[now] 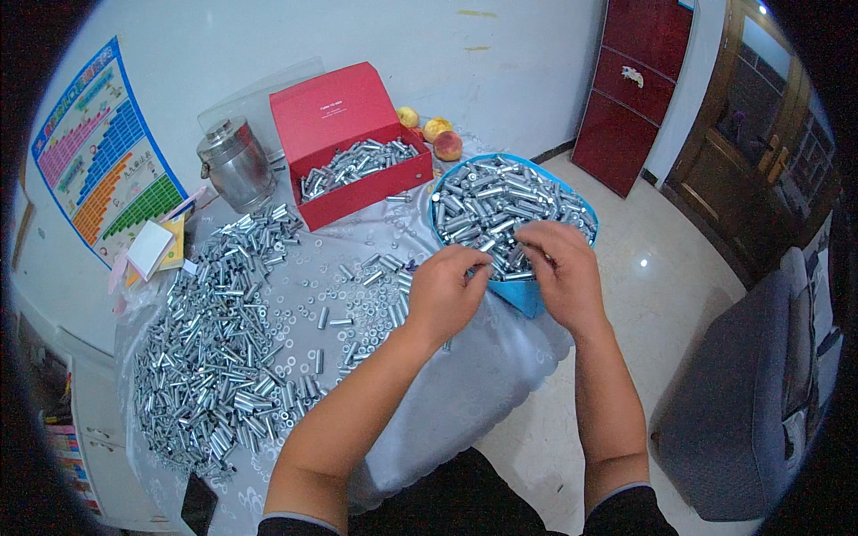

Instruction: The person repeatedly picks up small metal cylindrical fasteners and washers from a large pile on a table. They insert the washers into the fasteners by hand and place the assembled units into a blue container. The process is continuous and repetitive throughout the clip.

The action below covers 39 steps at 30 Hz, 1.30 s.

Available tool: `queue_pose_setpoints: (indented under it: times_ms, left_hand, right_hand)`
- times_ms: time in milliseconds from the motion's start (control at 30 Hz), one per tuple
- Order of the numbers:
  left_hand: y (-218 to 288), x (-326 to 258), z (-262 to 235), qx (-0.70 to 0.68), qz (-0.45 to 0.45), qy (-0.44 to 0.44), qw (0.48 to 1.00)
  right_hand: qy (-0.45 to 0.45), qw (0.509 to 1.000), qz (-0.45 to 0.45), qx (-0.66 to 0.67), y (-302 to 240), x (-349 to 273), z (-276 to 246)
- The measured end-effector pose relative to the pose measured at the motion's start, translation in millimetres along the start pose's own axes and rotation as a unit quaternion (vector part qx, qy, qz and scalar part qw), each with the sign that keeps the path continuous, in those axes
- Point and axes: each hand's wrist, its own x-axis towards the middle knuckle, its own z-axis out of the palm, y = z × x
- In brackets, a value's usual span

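My left hand [447,293] is closed in a pinch at the near left edge of a blue tub [517,297]. Heaped in that tub are short silver metal sleeve bolts [500,201]. Over its near right side my right hand [567,272] is also pinched, fingertips pointing down and left. Whatever is between the fingers of either hand is too small or hidden to make out. Left of my left forearm, loose washers and nuts [380,308] lie scattered with a few metal sleeves. A big pile of metal sleeves and bolts [201,339] covers the table's left side.
An open red box [357,201] full of similar bolts stands behind, beside a steel canister [237,165]. Peaches [447,146] sit near the tub. A phone [198,505] rests at the table's near left edge. A grey sofa [728,393] stands to the right.
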Motion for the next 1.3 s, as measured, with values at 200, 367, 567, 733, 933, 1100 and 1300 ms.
queue_pose_setpoints:
  times_ms: [200, 367, 567, 733, 933, 1100, 1300]
  left_hand:
    - [-3, -2, 3, 0.001, -0.004, 0.001, 1.0]
    - [-2, -3, 1, 0.003, -0.009, -0.003, 1.0]
    - [-3, -8, -3, -0.019, -0.033, -0.009, 0.999]
    - [-11, -10, -5, -0.056, -0.08, -0.001, 0.995]
    - [-26, -15, -26, 0.101, -0.129, -0.113, 0.98]
    - [-35, -28, -24, 0.186, -0.068, -0.215, 0.956]
    - [-51, -34, -13, 0.182, -0.058, -0.214, 0.958]
  right_hand:
    - [-0.087, 0.995, -0.027, -0.042, -2, 10, 6]
    - [-0.025, 0.999, -0.012, -0.042, -2, 3, 8]
    - [-0.019, 0.999, -0.003, -0.039, -5, 0, 11]
    - [-0.016, 0.999, 0.001, -0.035, -6, -2, 14]
    - [-0.014, 0.999, 0.03, -0.038, -4, -5, 15]
    - [0.009, 0.999, 0.009, -0.037, -7, -3, 15]
    - [0.019, 0.998, -0.018, 0.052, -36, -19, 33]
